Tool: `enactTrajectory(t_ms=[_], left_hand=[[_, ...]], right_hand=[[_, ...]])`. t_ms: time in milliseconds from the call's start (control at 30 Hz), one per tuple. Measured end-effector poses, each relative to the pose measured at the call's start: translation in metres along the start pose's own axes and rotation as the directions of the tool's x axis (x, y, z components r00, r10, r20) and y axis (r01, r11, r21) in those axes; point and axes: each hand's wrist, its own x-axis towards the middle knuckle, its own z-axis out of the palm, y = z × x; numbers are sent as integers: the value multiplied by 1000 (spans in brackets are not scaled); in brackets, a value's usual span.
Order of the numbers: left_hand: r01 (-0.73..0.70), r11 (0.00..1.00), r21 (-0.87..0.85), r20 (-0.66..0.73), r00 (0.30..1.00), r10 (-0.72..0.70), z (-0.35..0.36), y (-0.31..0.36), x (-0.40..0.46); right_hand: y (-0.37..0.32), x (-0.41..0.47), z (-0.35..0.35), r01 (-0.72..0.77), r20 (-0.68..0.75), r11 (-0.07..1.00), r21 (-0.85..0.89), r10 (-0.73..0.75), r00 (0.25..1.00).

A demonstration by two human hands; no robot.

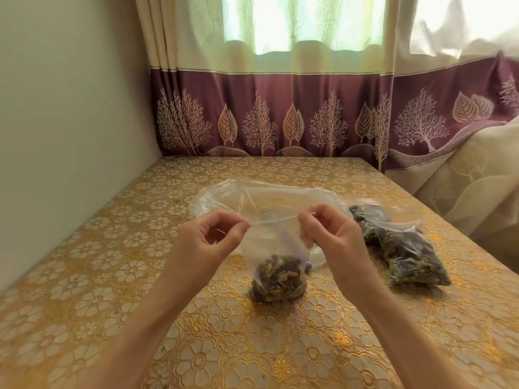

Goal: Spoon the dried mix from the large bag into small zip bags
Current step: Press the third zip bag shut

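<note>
Your left hand [216, 237] and right hand [327, 228] each pinch one end of the top edge of a small clear zip bag [276, 265], thumb and fingertips closed on the plastic. The bag stands upright near the middle of the gold floral-patterned table [112, 276], its bottom filled with dark dried mix [278, 282]. Just behind it lies the large clear plastic bag [252, 197]. Filled small bags [404, 254] lie toward the table's right edge.

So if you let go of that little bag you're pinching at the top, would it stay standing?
Probably not. The small zip bag is thin, floppy film with dried mix only at its bottom. Its empty top would likely fold over. It looks light, so a nudge should slide it.
</note>
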Motion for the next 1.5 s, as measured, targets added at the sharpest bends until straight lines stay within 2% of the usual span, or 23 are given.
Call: enactTrajectory(t_ms=[200,467,833,1000,1167,1500], left_hand=[[-5,1000,5,-1,1000,5,1,1,0],[-23,999,-28,33,999,24,6,4,-2],[-30,999,11,4,1000,30,10,4,-5],[-5,1000,-18,38,999,6,14,3,-7],[-41,999,-24,29,999,41,13,6,-6],[-66,995,69,34,997,64,15,9,-7]], right_hand=[[-2,-2,0,50,-15,998,-28,-50,999],[-7,-4,-1,79,48,991,-109,-75,996],[-11,-7,4,144,36,980,-141,-140,990],[-12,-8,3,140,82,980,-144,-129,988],[-14,-8,4,135,94,982,-130,-123,988],[-15,-11,8,123,114,983,-135,-108,988]])
